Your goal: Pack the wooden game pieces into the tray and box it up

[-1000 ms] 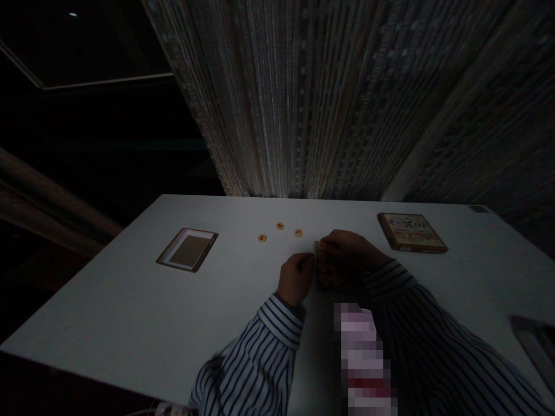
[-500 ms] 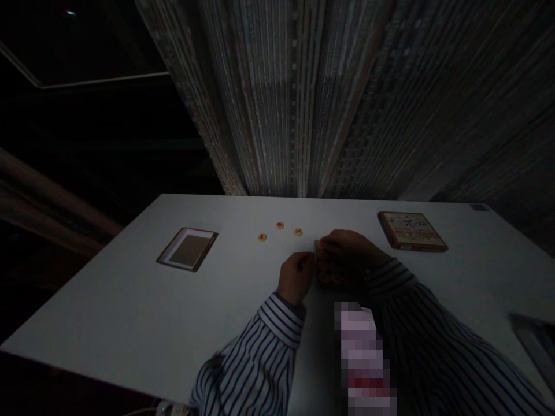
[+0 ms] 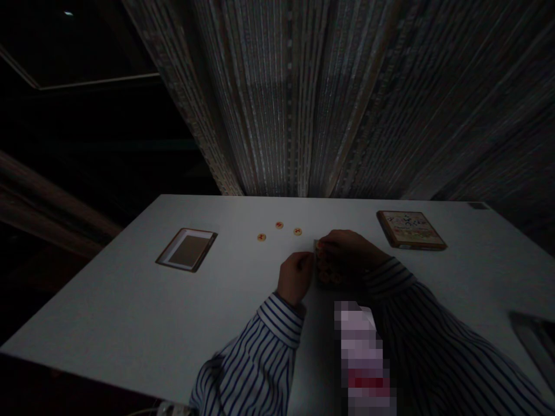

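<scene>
A dark, shallow tray (image 3: 321,284) packed with several round wooden Chinese chess pieces (image 3: 325,276) lies between my hands on the white table. Curled at the tray's left edge is my left hand (image 3: 295,277), its fingers closed against the rim. My right hand (image 3: 350,247) reaches over the far side of the tray. Its fingertips pinch a piece (image 3: 319,245) at the far left corner, and the hand hides much of the tray. Three loose pieces with red characters, one of them this disc (image 3: 297,231), lie flat beyond my left hand.
To the left lies an open box lid (image 3: 196,268), with a flat, printed box (image 3: 411,230) at the far right. A grey-edged object (image 3: 522,335) sits at the right edge. Bead-like string curtains (image 3: 269,115) hang behind the table (image 3: 130,300). A pixelated patch covers the near middle.
The view has shifted very slightly. Both hands stay at the tray, and the loose pieces lie as before.
</scene>
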`<state>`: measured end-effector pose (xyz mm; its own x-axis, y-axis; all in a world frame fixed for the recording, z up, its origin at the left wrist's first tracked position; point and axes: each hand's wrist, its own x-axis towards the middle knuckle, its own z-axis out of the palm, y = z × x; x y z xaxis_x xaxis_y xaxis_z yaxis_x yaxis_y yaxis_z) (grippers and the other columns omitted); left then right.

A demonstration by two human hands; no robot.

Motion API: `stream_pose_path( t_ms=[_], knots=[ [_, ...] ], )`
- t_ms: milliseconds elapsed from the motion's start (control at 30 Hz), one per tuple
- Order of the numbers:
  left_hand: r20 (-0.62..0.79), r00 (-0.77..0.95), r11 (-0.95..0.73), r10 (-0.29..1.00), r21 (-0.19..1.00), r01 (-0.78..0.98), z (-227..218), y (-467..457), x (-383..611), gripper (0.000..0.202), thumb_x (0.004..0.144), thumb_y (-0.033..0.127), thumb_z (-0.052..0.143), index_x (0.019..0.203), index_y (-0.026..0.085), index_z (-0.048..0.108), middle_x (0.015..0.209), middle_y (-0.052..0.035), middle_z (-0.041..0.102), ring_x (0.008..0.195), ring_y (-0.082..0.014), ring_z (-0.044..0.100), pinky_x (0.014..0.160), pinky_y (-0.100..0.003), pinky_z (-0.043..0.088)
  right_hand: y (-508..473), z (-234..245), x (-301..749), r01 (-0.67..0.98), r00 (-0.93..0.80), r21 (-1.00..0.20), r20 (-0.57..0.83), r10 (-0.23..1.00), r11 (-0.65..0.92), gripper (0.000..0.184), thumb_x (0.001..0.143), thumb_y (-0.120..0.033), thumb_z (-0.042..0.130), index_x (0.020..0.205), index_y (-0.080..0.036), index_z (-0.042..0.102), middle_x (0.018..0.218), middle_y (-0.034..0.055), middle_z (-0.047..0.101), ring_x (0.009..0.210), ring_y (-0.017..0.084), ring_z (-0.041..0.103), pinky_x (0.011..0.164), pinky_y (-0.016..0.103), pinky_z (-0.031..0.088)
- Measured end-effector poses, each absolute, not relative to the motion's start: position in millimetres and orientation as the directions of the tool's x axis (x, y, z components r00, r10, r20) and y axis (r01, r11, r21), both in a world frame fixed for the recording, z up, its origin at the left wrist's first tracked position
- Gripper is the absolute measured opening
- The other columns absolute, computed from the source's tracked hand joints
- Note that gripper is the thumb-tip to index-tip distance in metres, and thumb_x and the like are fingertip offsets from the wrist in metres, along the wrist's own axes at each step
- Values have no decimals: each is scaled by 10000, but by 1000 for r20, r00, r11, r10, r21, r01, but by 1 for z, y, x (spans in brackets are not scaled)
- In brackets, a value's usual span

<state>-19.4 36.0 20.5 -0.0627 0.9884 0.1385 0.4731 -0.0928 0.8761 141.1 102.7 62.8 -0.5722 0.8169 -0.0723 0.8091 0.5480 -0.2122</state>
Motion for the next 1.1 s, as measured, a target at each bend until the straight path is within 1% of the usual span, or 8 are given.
stream_pose_path(
  t_ms=[133,267,600,967,1100],
  knots=[
    [129,-61,-85,990,877,473,22,36,-19,202,793,239,498,876,165,667,890,-61,679,824,-160,614,758,-281,476,104,64,141,809,-574,-218,-96,813,546,351,867,-373,352,927,-205,654,878,67,649,801,165,574,645,233,359],
    [137,-58,-95,989,883,460,21,36,-19,200,792,235,500,876,164,667,887,-61,680,822,-159,614,760,-279,475,106,63,141,812,-573,-213,-109,813,543,336,857,-361,371,955,-199,649,903,74,648,831,177,573,672,242,361],
    [136,-54,-94,989,873,478,19,36,-19,206,792,223,499,886,147,666,895,-76,678,825,-161,612,763,-287,472,106,61,142,813,-574,-186,-91,814,552,331,853,-334,379,1024,-201,629,938,78,646,846,183,568,670,246,359],
    [142,-58,-97,988,872,480,20,36,-19,194,789,222,503,878,167,667,885,-59,682,813,-155,615,751,-277,479,104,65,141,815,-568,-210,-102,817,540,351,863,-372,356,971,-203,644,901,76,646,831,180,569,670,248,358],
    [154,-63,-105,986,870,482,19,36,-19,196,790,231,506,881,169,667,883,-56,682,812,-153,615,753,-278,481,104,65,143,817,-561,-220,-86,823,533,362,859,-391,359,1016,-198,623,950,73,644,865,188,569,685,255,365]
  ],
)
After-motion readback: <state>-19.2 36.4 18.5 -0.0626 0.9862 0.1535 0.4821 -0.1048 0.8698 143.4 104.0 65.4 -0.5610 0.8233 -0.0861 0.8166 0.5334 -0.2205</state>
